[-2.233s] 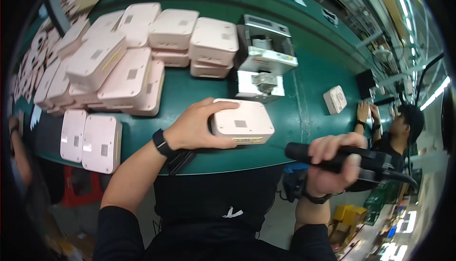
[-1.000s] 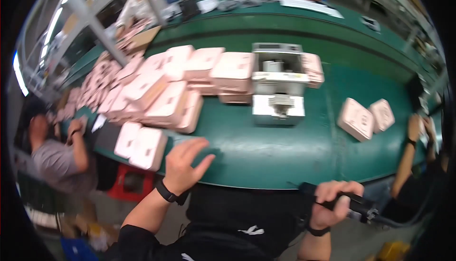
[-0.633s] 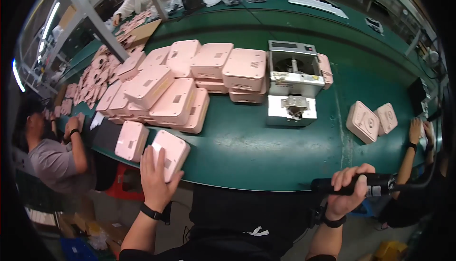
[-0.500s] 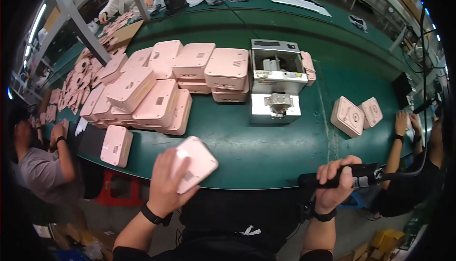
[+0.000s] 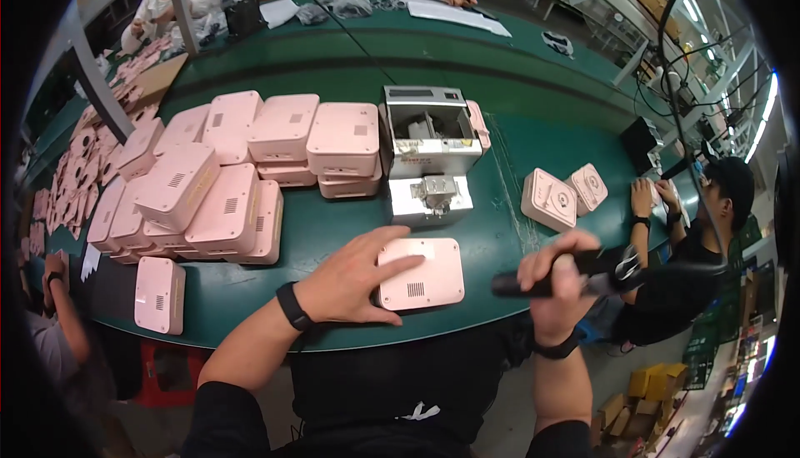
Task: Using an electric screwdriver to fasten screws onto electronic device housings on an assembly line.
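A pink square plastic box lies on the green tabletop in front of me, its vented face with corner screw holes turned up. My left hand holds it by its left side, with fingers at its far and near edges and one digit across the top. My right hand is wrapped round a black corded electric screwdriver, held level just right of the box. Motion blurs the tool somewhat. Behind the box stands a silver screw feeder with an open top.
Stacked pink boxes fill the table's left half, and a single box stands near the front edge. Two pink housings lie at the right. A co-worker works at the right end. Pink flat parts are heaped far left.
My left hand has brought the pink box rightward and laid it down in front of the feeder. The screwdriver stays in my right hand, now closer to the box. The view has turned right.
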`<state>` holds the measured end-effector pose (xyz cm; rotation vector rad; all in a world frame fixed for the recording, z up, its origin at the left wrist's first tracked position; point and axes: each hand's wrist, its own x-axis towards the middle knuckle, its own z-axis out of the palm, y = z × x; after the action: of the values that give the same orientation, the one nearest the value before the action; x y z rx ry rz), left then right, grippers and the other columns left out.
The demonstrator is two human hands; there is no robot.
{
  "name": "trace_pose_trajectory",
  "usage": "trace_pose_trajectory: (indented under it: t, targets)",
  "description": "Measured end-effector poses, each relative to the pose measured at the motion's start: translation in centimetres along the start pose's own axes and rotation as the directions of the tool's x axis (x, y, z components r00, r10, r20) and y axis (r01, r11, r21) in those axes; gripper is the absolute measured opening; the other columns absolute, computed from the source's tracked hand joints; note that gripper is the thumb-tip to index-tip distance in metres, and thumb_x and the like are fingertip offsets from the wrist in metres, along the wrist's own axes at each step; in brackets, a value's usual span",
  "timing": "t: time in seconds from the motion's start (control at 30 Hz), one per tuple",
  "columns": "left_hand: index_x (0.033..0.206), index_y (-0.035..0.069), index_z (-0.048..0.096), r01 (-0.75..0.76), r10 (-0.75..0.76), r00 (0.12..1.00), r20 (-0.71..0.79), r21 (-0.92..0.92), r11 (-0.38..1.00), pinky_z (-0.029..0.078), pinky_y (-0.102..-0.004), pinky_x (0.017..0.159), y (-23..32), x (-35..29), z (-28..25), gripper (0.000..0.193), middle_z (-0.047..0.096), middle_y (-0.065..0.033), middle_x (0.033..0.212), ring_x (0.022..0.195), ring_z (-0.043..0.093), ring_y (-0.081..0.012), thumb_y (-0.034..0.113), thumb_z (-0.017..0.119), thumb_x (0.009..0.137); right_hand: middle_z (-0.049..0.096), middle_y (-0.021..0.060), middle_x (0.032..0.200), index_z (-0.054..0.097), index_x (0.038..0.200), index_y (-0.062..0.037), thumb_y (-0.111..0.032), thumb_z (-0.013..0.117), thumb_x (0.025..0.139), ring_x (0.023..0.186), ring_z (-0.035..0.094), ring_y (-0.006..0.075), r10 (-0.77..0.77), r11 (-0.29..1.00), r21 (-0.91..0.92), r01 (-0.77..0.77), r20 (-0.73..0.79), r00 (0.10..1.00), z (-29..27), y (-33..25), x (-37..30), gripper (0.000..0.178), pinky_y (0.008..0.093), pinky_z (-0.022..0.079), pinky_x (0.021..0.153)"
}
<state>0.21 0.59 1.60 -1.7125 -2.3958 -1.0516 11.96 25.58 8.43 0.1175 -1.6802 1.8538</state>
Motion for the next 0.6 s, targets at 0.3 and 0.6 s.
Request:
trace_pose_trajectory:
  t: [0.3, 0.6]
  targets:
    - [0.136, 0.024, 0.055, 0.126, -0.127, 0.992, 0.000, -0.136, 0.983, 0.052, -0.0429, 0.095, -2.1, -0.7, -0.5, 0.078, 0.049, -0.0129, 0.129, 0.117, 0.056, -0.0340, 0.033, 0.086, 0.064, 0.051, 0.0065, 0.067, 0.051, 0.097, -0.0046, -0.021, 0.055, 0.096, 0.051, 0.050, 0.0170, -0.064, 0.995, 0.076, 0.060, 0.054, 0.996, 7.5, -0.7, 11.7, 0.017, 0.0339, 0.045, 0.055]
    - [0.133, 0.024, 0.056, 0.168, -0.167, 0.986, 0.022, -0.215, 0.962, 0.052, -0.0423, 0.094, -2.7, -1.2, 0.2, 0.077, 0.049, -0.0124, 0.129, 0.116, 0.056, -0.0337, 0.033, 0.087, 0.063, 0.051, 0.0072, 0.065, 0.052, 0.089, -0.0035, -0.021, 0.058, 0.094, 0.051, 0.051, 0.0171, 0.002, 0.998, -0.064, 0.002, 0.070, 0.998, 8.3, 2.0, 12.6, 0.019, 0.0330, 0.045, 0.052]
